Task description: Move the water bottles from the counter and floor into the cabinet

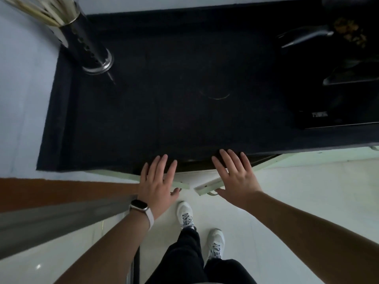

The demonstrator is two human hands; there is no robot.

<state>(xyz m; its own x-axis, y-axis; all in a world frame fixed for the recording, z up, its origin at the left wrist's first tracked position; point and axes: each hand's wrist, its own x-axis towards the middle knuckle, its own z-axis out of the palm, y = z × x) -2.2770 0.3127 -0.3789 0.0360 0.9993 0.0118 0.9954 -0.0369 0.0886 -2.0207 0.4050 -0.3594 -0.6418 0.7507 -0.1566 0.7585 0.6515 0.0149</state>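
I look straight down on a dark countertop (184, 89) with pale green cabinet doors below its front edge. The left door (180, 184) and the right door (207, 186) stand slightly ajar, their edges close together. My left hand (159, 181), with a watch on its wrist, lies flat with fingers spread against the left door. My right hand (233, 177) is spread against the right door, its thumb by the door handle (212, 193). Neither hand holds anything. No water bottle is in view, and the cabinet's inside is hidden.
A metal holder full of chopsticks (90, 50) stands at the counter's back left. A dark stove with a pan (332, 78) fills the right side. A wooden and metal door frame (61, 206) runs along the left. My white shoes (185, 214) stand on the pale tiled floor.
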